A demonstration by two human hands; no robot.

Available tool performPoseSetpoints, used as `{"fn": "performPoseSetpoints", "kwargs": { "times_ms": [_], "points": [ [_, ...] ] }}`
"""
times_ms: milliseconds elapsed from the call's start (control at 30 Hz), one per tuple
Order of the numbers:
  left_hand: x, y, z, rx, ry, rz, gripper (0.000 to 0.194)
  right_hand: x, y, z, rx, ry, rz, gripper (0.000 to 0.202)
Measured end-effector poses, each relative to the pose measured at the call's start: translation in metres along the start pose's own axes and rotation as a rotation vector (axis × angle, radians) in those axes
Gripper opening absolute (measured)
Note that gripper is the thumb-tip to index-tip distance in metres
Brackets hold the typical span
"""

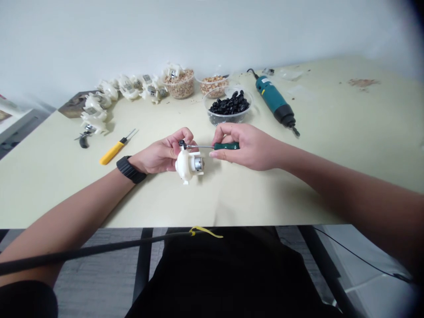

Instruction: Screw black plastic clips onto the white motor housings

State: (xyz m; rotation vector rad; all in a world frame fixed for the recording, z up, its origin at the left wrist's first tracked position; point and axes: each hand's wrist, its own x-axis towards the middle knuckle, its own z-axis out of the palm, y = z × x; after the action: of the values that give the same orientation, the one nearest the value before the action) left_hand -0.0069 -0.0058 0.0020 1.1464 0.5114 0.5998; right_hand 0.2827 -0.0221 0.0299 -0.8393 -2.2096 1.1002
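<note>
My left hand [165,152] is closed on a white plastic housing [183,166] with a silver motor [198,164] set in its right side. A small black part [182,144] sits at the top of the housing, by my left fingertips. In my right hand [251,146] is a screwdriver with a green handle [226,146], pinched between thumb and fingers. Its metal shaft [202,146] points left, and the tip meets the black part or lies right beside it; which one I cannot tell.
Several similar white housings [94,112] line the back left. Behind my hands stand a tub of black parts [228,119] and two tubs of small brownish pieces [180,90]. A teal power screwdriver [274,99] lies back right, a yellow-handled screwdriver [111,153] left, near black-handled pliers [83,140].
</note>
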Motion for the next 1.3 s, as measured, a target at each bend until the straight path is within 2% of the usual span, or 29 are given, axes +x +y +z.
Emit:
{"fn": "performPoseSetpoints", "kwargs": {
  "times_ms": [167,233,300,400,567,633,667,733,867,933,1000,1100,1233,1300],
  "points": [
    [0.001,0.001,0.0,-0.013,-0.007,0.007,0.039,-0.002,0.005,0.003,-0.344,0.212,-0.298,0.018],
    [0.001,0.0,0.0,-0.006,-0.008,0.011,0.039,-0.003,0.006,0.003,-0.437,0.214,-0.368,0.02],
    [0.0,0.0,0.0,0.012,0.006,0.014,0.04,-0.003,0.004,0.003,-0.436,0.188,-0.373,0.024],
    [0.0,-0.001,0.001,0.029,0.023,0.018,0.042,-0.003,0.0,0.003,-0.287,0.134,-0.251,0.029],
    [0.0,-0.001,0.001,0.023,0.027,0.013,0.038,-0.001,-0.003,0.004,0.167,-0.085,0.17,0.042],
    [0.0,0.0,0.001,0.021,0.011,0.002,0.038,-0.001,-0.003,0.004,0.252,-0.102,0.264,0.04],
    [0.0,0.0,0.001,0.023,0.005,-0.002,0.039,-0.001,-0.002,0.005,0.243,-0.081,0.264,0.04],
    [0.0,0.0,0.001,0.028,0.003,-0.002,0.04,-0.001,0.0,0.005,0.137,0.013,0.158,0.043],
    [0.001,0.0,0.0,0.02,0.016,0.023,0.039,-0.002,0.008,0.008,-0.258,0.225,-0.193,0.032],
    [0.001,0.0,0.0,0.019,0.015,0.021,0.04,-0.004,0.01,0.009,-0.435,0.247,-0.284,0.03],
    [0.001,0.0,0.001,0.026,0.005,0.016,0.04,-0.005,0.008,0.01,-0.496,0.228,-0.308,0.034],
    [0.001,0.0,0.001,0.048,0.003,0.016,0.038,-0.006,0.002,0.01,-0.331,0.169,-0.196,0.042],
    [0.001,-0.001,0.002,0.079,-0.018,-0.006,0.034,-0.002,-0.004,0.006,0.108,-0.088,0.172,0.051],
    [0.001,-0.001,0.002,0.081,-0.017,-0.007,0.035,-0.001,-0.004,0.004,0.28,-0.184,0.273,0.049]
  ]
}}
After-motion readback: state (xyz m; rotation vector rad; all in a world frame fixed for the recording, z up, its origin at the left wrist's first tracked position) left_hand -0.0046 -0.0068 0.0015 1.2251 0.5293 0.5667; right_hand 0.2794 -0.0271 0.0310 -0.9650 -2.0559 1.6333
